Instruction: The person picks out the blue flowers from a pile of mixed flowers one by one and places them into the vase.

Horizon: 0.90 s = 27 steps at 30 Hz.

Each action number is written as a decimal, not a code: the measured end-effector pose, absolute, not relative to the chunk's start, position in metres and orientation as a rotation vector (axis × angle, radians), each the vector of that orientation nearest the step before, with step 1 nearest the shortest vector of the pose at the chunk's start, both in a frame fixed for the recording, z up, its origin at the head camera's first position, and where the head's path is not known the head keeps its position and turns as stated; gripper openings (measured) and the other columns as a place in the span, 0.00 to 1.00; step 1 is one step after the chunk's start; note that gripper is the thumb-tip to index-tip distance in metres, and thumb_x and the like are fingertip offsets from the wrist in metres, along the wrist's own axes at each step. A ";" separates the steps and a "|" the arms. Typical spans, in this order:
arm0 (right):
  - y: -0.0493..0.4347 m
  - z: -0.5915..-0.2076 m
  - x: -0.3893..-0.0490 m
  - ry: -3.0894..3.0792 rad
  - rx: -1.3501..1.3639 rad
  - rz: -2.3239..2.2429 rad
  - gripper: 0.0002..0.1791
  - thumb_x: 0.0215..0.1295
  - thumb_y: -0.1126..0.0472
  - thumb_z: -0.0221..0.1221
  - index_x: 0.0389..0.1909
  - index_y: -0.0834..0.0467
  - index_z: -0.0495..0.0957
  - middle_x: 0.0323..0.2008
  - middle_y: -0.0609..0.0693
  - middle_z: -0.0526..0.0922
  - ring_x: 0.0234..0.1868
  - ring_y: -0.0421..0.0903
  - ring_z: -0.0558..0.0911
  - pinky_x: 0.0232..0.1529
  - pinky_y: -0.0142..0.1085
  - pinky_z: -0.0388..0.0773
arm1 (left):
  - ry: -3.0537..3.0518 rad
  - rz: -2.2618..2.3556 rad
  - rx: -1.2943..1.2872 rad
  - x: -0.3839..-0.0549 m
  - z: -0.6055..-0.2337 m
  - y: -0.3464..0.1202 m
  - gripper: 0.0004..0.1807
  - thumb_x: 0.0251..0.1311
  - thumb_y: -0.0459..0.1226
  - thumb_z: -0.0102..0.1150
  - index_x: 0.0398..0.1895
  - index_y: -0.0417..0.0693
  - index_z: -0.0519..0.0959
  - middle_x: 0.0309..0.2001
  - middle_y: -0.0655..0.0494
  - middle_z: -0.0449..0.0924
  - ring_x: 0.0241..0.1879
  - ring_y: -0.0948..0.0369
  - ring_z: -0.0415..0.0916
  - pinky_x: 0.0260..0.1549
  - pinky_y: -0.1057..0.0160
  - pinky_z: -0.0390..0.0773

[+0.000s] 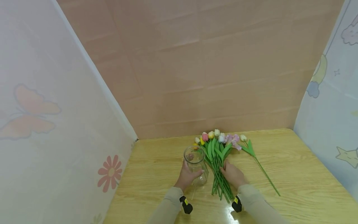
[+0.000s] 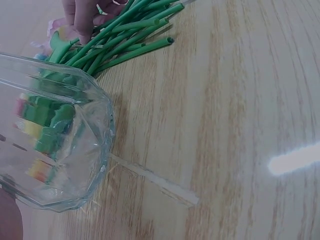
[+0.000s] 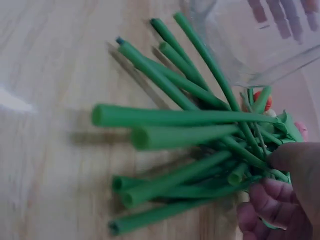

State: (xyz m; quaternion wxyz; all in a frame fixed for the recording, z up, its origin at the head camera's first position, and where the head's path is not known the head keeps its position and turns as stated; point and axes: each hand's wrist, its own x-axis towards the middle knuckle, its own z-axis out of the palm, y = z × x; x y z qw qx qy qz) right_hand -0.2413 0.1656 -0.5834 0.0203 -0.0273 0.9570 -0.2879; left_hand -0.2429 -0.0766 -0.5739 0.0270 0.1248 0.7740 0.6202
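Observation:
My left hand point(image 1: 186, 176) grips a clear glass vase point(image 1: 195, 168), its fingers behind the wall and its thumb across the near side. In the left wrist view the faceted glass base point(image 2: 95, 150) faces the camera. Right beside the vase, my right hand point(image 1: 232, 175) holds the green stems point(image 1: 221, 183) of a bunch of artificial tulips. Thumb and curled fingers close around these stems point(image 3: 200, 117) in the right wrist view, cut ends spread toward the camera. White, yellow, pink and pale blue tulip heads point(image 1: 211, 135) and a lilac ruffled bloom point(image 1: 232, 140) lie at the far end.
A single white tulip point(image 1: 261, 166) lies apart on the wooden table point(image 1: 156, 174), right of the bunch. A brown cloth backdrop point(image 1: 201, 68) rises behind the table. Patterned pale cloths hang at left point(image 1: 70, 124) and right point(image 1: 330, 124).

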 end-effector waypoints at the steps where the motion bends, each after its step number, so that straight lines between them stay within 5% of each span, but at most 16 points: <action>1: 0.165 -0.584 -0.241 2.981 -0.081 -0.887 0.13 0.70 0.55 0.54 0.28 0.56 0.64 0.17 0.48 0.65 0.16 0.42 0.64 0.17 0.34 0.59 | 2.392 1.919 0.391 -0.243 -0.574 -0.076 0.49 0.56 0.39 0.70 0.75 0.60 0.48 0.73 0.55 0.55 0.75 0.49 0.46 0.66 0.36 0.54; 14: 0.163 -0.573 -0.233 3.074 -0.008 -1.090 0.11 0.73 0.58 0.49 0.45 0.62 0.68 0.16 0.47 0.74 0.11 0.41 0.66 0.11 0.32 0.59 | 2.376 1.928 0.393 -0.242 -0.574 -0.077 0.50 0.55 0.41 0.70 0.75 0.56 0.49 0.73 0.55 0.55 0.75 0.51 0.47 0.67 0.37 0.53; 27: 0.161 -0.555 -0.238 3.170 -0.002 -1.146 0.12 0.73 0.56 0.51 0.47 0.61 0.71 0.22 0.47 0.77 0.12 0.40 0.68 0.13 0.35 0.62 | 2.367 1.901 0.369 -0.241 -0.571 -0.077 0.52 0.56 0.42 0.70 0.76 0.58 0.45 0.74 0.57 0.53 0.76 0.51 0.41 0.68 0.40 0.53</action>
